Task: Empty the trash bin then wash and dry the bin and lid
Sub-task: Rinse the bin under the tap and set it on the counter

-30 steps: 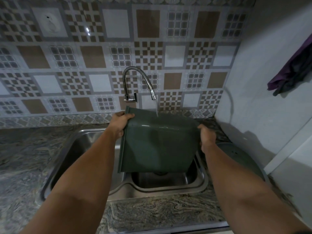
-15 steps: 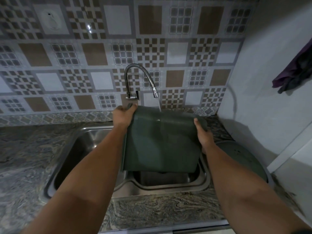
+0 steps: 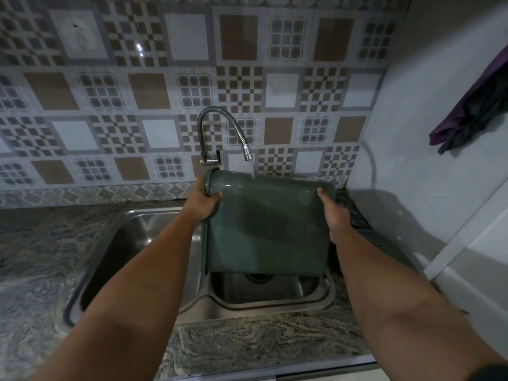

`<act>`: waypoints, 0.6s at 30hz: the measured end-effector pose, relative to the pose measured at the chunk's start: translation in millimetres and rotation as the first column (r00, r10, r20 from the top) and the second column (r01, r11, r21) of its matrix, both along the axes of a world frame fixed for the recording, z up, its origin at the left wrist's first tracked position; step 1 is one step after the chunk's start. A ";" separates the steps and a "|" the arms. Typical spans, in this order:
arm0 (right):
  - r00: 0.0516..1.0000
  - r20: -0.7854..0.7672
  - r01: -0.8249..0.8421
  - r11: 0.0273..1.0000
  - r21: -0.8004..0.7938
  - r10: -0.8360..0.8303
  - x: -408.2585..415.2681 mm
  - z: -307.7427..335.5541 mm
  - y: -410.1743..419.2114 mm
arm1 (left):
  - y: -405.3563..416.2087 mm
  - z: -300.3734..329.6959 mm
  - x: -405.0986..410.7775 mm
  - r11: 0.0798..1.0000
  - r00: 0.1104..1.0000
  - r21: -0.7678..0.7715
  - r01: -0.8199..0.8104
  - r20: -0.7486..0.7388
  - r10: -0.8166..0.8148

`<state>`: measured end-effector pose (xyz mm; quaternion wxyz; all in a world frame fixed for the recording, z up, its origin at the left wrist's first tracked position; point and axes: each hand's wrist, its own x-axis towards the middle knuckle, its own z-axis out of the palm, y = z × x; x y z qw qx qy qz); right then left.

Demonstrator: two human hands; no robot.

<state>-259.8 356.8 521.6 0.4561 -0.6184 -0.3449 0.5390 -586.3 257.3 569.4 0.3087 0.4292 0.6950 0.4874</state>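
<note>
I hold a dark green trash bin [image 3: 268,229] on its side over the right basin of the steel sink [image 3: 275,301]. Its rimmed mouth points left and its base points right. My left hand [image 3: 204,200] grips the rim at the upper left. My right hand [image 3: 332,215] presses on the base end. Water runs from the flexible tap [image 3: 247,155] onto the bin's upper wall. The green lid [image 3: 384,248] lies on the counter to the right, partly hidden behind my right forearm.
The sink's left basin [image 3: 132,248] sits beside the bin. A marbled stone counter [image 3: 261,345] surrounds the sink. A tiled wall stands behind and a white wall at the right, where a purple and dark cloth [image 3: 472,105] hangs.
The bin has turned in my hands and risen slightly toward the tap, so the rim now shows at the upper left. Water keeps falling on it.
</note>
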 end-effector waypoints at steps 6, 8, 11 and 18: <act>1.000 -0.004 -0.015 0.999 0.044 0.015 0.4 -5.5 -5.2 | -1.5 2.9 6.8 0.995 0.979 0.020 -0.097 0.184 0.092; 0.999 0.014 -0.035 0.998 0.061 0.034 0.1 -3.1 -8.4 | -3.9 2.6 3.8 1.000 0.988 0.026 0.005 0.154 -0.009; 0.996 0.082 -0.039 0.999 0.035 0.036 -3.1 -0.1 -11.0 | -10.9 -1.2 -1.5 0.986 0.984 -0.017 0.169 0.058 -0.167; 0.995 0.071 -0.071 0.997 0.038 0.068 6.8 -1.7 -13.4 | -7.0 -13.9 -4.2 0.986 0.946 0.089 -0.138 0.306 0.105</act>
